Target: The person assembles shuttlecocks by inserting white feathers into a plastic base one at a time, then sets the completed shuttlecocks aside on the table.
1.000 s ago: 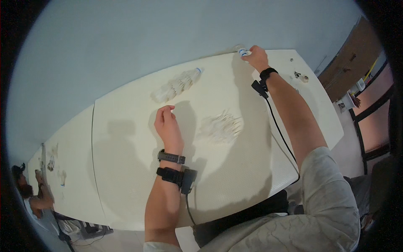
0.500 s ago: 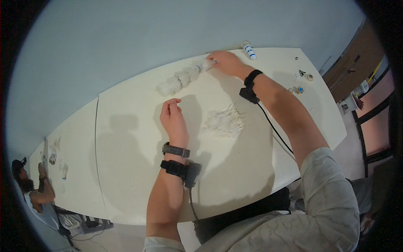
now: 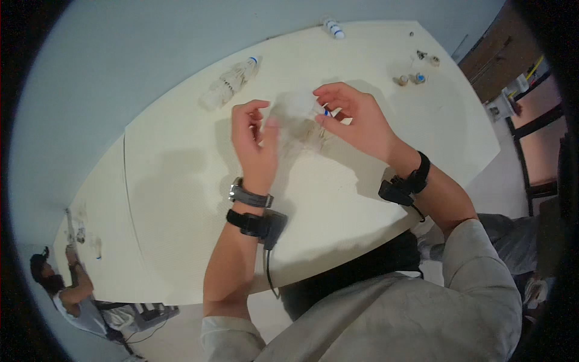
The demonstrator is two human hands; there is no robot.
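Pinching: right hand (image 3: 363,123), fingers closed around the blue-banded end of a blurred shuttlecock (image 3: 297,105) above the worktop (image 3: 338,235).
Left hand (image 3: 254,140): just beside the shuttlecock, fingers curled, thumb apart; contact, I can't tell.
Stack (image 3: 230,84): lying past the left hand.
Loose feathers (image 3: 301,148): beneath the shuttlecock, blurred.

Shuttlecock (image 3: 298,104) coloured white, banded in blue | shuttlecock stack (image 3: 230,83) ringed with blue over white | small cylinder (image 3: 333,28) striped blue on white | worktop (image 3: 338,223) coloured cream | wall (image 3: 181,36) tinted grey-blue
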